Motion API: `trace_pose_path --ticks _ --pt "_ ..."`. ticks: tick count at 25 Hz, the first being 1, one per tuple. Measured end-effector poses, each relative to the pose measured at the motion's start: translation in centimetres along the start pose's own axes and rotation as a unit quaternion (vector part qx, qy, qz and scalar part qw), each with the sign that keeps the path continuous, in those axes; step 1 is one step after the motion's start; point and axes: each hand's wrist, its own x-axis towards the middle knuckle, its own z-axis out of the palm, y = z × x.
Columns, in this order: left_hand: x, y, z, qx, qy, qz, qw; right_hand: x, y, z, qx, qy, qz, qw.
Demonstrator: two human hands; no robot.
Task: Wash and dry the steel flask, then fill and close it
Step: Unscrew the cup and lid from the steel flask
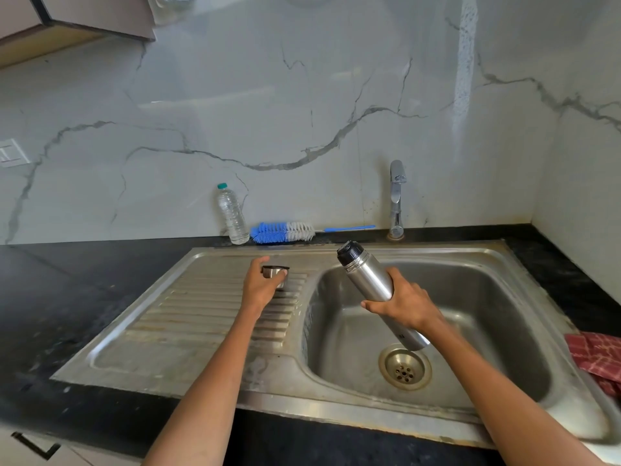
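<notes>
A sink is set into the table, its drainboard on the left and its basin on the right, with the drain in the basin floor. The right hand holds the flask tilted over the basin, neck up and to the left. The left hand holds the cup lid over the drainboard. Behind the sink, along the wall, stand a bottle, a brush lying to its right, and a tap further right. A cloth lies at the sink's right edge.
</notes>
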Motion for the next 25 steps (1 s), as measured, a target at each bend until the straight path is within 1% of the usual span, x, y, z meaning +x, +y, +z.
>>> trace_pose_path --ticks 6,8,9,10,11,12,13,14,15,17,18,20,21,22,23,25 --pt "0.3 -0.5 0.1 0.023 -0.023 0.002 0.999 0.1 0.3 -0.1 0.008 0.0 0.007 1.0" --pt "-0.3 0.3 0.2 0.079 -0.018 0.008 0.997 0.1 0.4 -0.2 0.01 0.0 0.007 1.0" --pt "-0.8 0.9 0.2 0.123 0.006 0.034 0.992 0.1 0.4 -0.2 0.009 0.002 0.009 1.0" --pt "-1.4 1.7 0.4 0.143 0.038 0.084 0.985 0.2 0.5 -0.2 0.009 0.002 0.011 1.0" --pt "-2.3 2.8 0.8 0.124 0.054 0.149 0.979 0.2 0.5 -0.1 0.012 0.001 0.012 1.0" --pt "-3.1 4.4 1.5 0.074 0.032 0.199 0.977 0.2 0.6 -0.3 0.02 0.001 0.014 1.0" --pt "-4.0 6.3 2.2 0.019 -0.023 0.221 0.975 0.2 0.8 -0.4 0.034 0.0 0.015 0.999" --pt "-4.8 8.1 3.1 -0.017 -0.089 0.219 0.972 0.1 0.9 -0.6 0.05 -0.006 0.012 0.999" --pt "-5.7 9.9 3.9 -0.03 -0.151 0.212 0.965 0.0 1.0 -0.8 0.068 -0.016 0.004 0.998" --pt "-6.7 12.9 5.8 -0.048 -0.248 0.214 0.944 -0.3 1.3 -1.2 0.112 -0.045 -0.018 0.992" --pt "-6.6 13.6 6.7 -0.077 -0.281 0.212 0.933 -0.4 1.3 -1.2 0.134 -0.059 -0.028 0.989" --pt "-6.5 14.3 8.6 -0.164 -0.306 0.174 0.922 -0.3 1.4 -1.2 0.176 -0.063 -0.036 0.982" --pt "-6.6 14.6 9.2 -0.197 -0.29 0.152 0.924 -0.3 1.3 -1.1 0.19 -0.058 -0.033 0.98" --pt "-6.8 14.8 9.9 -0.222 -0.257 0.135 0.931 -0.3 1.1 -1.1 0.19 -0.048 -0.03 0.98" --pt "-7.0 15.0 10.3 -0.233 -0.217 0.122 0.94 -0.3 0.9 -1.1 0.178 -0.035 -0.025 0.983" --pt "-7.5 15.2 11.0 -0.264 -0.168 0.101 0.944 -0.4 0.6 -1.1 0.14 -0.008 -0.011 0.99"
